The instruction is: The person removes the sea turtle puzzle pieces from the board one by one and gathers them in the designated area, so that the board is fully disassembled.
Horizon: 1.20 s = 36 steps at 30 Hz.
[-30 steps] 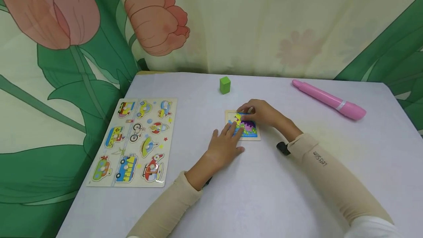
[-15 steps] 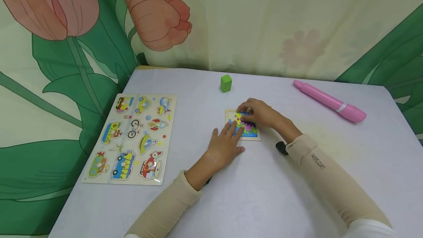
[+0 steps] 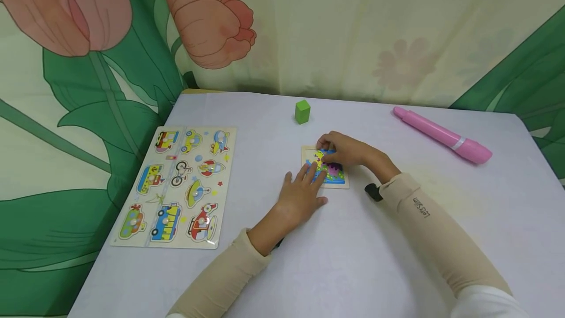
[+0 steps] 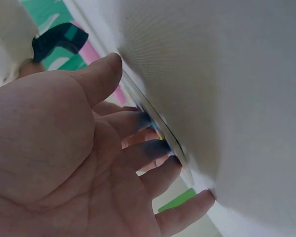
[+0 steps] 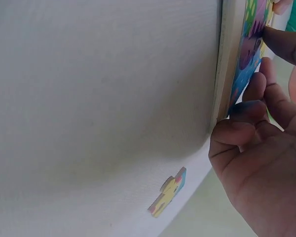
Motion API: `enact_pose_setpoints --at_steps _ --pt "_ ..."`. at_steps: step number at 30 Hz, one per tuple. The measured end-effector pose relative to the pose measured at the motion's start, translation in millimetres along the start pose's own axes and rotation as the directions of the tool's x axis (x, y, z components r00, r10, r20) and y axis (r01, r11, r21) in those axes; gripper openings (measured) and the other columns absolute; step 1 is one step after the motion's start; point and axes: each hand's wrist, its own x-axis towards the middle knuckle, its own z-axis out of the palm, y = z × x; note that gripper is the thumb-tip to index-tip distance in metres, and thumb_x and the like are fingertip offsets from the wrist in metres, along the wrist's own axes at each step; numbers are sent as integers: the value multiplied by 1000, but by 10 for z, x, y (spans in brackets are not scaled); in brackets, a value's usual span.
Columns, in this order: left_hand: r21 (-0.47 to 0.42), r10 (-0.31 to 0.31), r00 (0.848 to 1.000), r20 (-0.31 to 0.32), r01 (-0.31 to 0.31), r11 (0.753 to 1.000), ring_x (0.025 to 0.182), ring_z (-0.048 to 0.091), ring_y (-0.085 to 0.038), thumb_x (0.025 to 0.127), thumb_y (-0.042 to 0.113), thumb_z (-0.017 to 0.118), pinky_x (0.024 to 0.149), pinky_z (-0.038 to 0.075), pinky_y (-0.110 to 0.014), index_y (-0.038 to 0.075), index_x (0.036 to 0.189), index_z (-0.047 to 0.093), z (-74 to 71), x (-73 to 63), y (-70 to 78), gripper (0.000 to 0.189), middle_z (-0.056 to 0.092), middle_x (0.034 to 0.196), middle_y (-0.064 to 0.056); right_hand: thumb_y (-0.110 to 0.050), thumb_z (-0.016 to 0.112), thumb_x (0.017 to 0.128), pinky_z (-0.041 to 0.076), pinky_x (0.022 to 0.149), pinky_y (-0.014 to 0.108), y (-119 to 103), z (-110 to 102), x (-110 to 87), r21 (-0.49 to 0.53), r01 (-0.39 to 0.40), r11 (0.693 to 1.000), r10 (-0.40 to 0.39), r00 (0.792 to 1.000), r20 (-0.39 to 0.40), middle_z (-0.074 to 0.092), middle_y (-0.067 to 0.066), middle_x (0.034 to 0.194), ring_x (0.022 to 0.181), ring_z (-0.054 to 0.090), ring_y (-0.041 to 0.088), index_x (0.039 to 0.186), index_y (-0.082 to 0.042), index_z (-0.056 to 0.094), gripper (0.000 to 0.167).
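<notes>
A small wooden jigsaw puzzle [image 3: 335, 179] with a blue, yellow and purple picture lies flat in its frame on the table. My left hand [image 3: 299, 199] rests over its lower left part, fingers spread and nearly straight; the left wrist view has several fingertips on the puzzle. My right hand [image 3: 346, 149] covers the upper right part. Its thumb presses the picture [image 5: 251, 54], while its curled fingers meet the frame's edge in the right wrist view. What lies under those fingers is hidden. A loose yellow and blue puzzle piece [image 5: 168, 192] lies beyond the puzzle.
A large peg puzzle board [image 3: 176, 188] with vehicle pictures lies at the left. A green block [image 3: 302, 112] stands behind the small puzzle. At the back right lies a pink marker-shaped tube [image 3: 441, 135]. A printed curtain [image 3: 318, 28] hangs behind the table.
The head view has tilted slightly. My right forearm has drawn in slightly to the left; both hands stay on the puzzle, almost still.
</notes>
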Motion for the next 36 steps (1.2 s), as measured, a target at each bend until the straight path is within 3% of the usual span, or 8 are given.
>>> enact_pose_setpoints --at_steps 13,21,28,36 --pt "8 -2 1000 3 2 1000 156 15 -23 106 54 45 118 29 -52 22 165 25 -15 -1 27 70 16 171 -5 -3 73 95 44 98 46 2 9 -71 23 19 1000 -17 996 -85 61 15 115 107 56 30 121 1 61 29" --pt "26 10 1000 -14 -10 1000 155 19 -24 106 53 45 116 32 -53 21 165 27 -19 -27 33 69 19 170 -7 -7 76 94 47 81 39 -8 49 -124 -61 35 998 -42 991 -127 61 12 108 87 55 24 120 -3 72 27" --pt "1 5 1000 -8 -5 1000 156 18 -25 107 52 46 117 31 -53 20 165 27 -10 -34 37 69 19 170 -7 -5 74 94 51 87 45 17 60 -182 -35 44 998 -49 984 -172 69 10 109 97 65 29 125 -3 72 31" --pt "-15 1 1000 -17 -1 1000 155 19 -26 106 52 48 116 31 -55 20 164 28 -13 -38 33 69 20 170 -8 -2 74 94 52 88 45 33 8 -233 69 18 997 -3 977 -211 72 10 105 95 68 28 109 -3 73 16"
